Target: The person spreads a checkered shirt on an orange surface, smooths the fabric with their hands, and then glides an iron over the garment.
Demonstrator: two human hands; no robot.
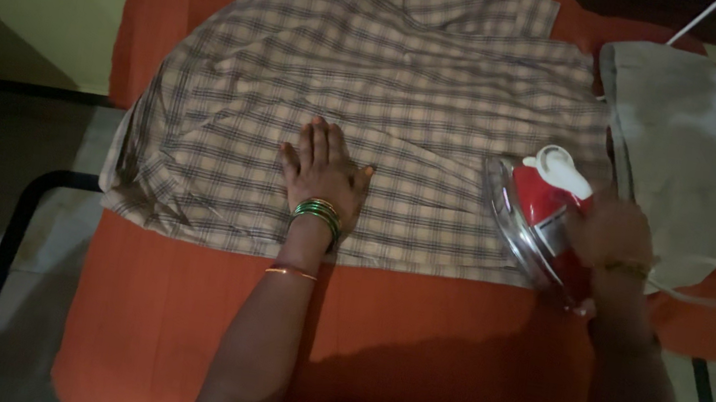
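Observation:
A beige checked shirt (393, 93) lies spread across an orange cloth (340, 321) covering a table. My left hand (322, 170) rests flat on the shirt's near part, fingers together, with green bangles at the wrist. My right hand (610, 234) grips the handle of a red and white electric iron (544, 210), which stands tilted up at the shirt's right edge with its shiny soleplate facing left. The iron's white cord (704, 291) loops out to the right.
A grey cloth (700, 158) lies at the right end of the orange cover, beside the iron. Below and around the table is a tiled floor (16, 273) with dark border lines. A yellowish wall runs at the far left.

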